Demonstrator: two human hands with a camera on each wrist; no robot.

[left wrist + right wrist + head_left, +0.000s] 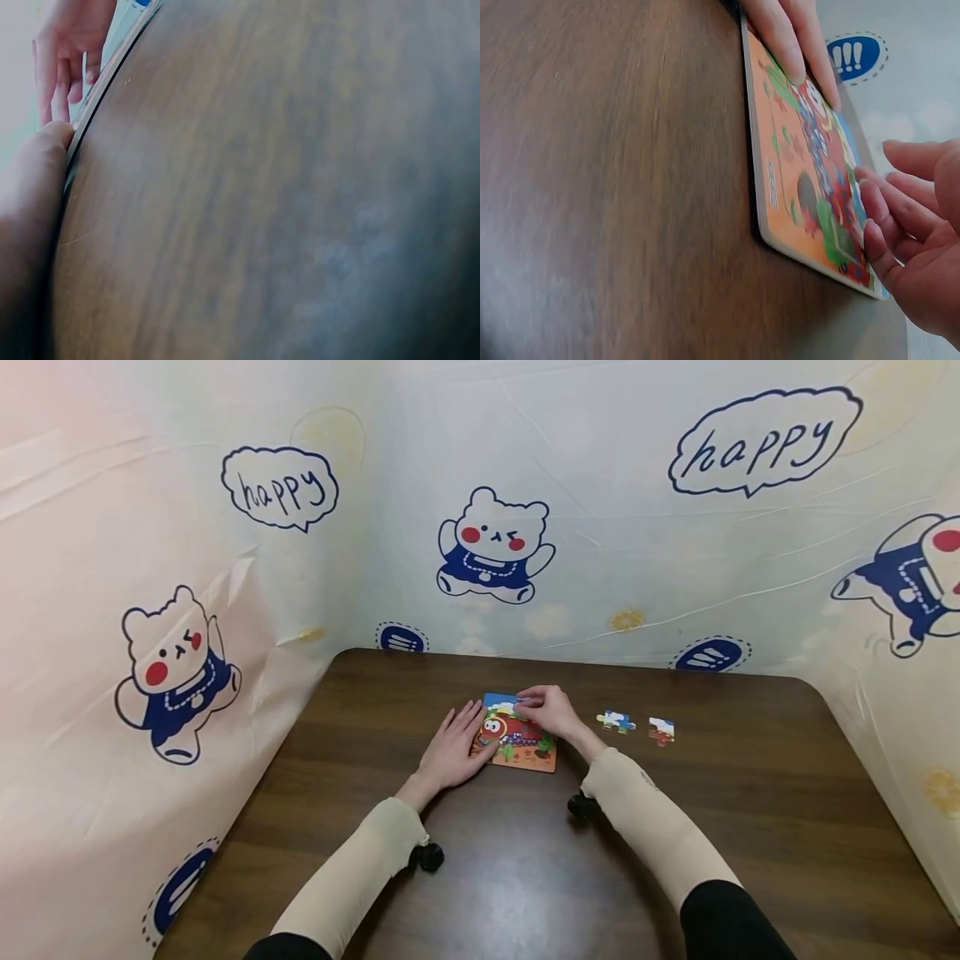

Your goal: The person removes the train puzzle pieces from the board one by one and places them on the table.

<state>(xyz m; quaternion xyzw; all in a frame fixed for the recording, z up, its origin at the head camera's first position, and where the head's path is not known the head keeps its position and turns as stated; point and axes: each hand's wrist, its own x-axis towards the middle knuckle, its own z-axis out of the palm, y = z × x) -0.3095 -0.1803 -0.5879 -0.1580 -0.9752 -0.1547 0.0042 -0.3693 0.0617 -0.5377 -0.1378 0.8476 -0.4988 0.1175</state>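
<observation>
I've got the puzzle board (521, 735) lying flat near the far side of the brown bench (487, 860), its orange lower edge facing me. My left grip (452, 750), a bare hand, is laid across the board's left side, fingers stretched out, thumb resting on the picture: pressing, not clasping. Over at the upper right there's my right grip (553, 710), fingers bent, tips down at the printed surface. Is a piece pinched there? I can't tell; the fingers hide that spot from the head camera, and the right wrist view doesn't settle it.

Now, what's about. Just right of the right grip I see a blue-and-white puzzle chunk (617, 721), one piece or two joined, I can't say. Beyond it, near but apart, sits a red-bottomed puzzle piece (662, 732). Both are on the bench, clear of the board.

As for obstacles, the left grip covers the board's left edge and the right one its upper right corner. Nearer me, the left sleeve (352, 868) and right sleeve (660, 827) reach in over the bench, a black knob (431, 858) beside the left cuff. Behind it all hangs a pale cloth (600, 543), printed with bears and "happy" bubbles, close against the bench's far edge.
</observation>
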